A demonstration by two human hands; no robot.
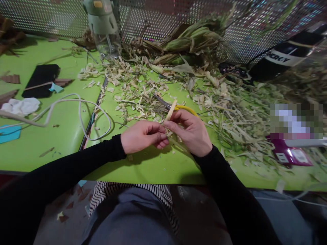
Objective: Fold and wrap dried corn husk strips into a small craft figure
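Observation:
My right hand pinches a pale strip of corn husk between thumb and fingers, its upper end sticking up past the fingertips. Close against it, my left hand has its fingertips closed at the lower part of the husk, where a greenish strip trails beneath the right palm. Exactly what lies within the left fingers is partly hidden. Just behind the right hand is a pair of scissors with yellow handles, blades pointing away to the left. Cut husk scraps lie scattered around them.
A heap of dried corn husks lies at the back against a perforated metal screen. A bottle stands left of it; a dark bottle leans right. At left are a black phone and a white cable. A purple packet lies right.

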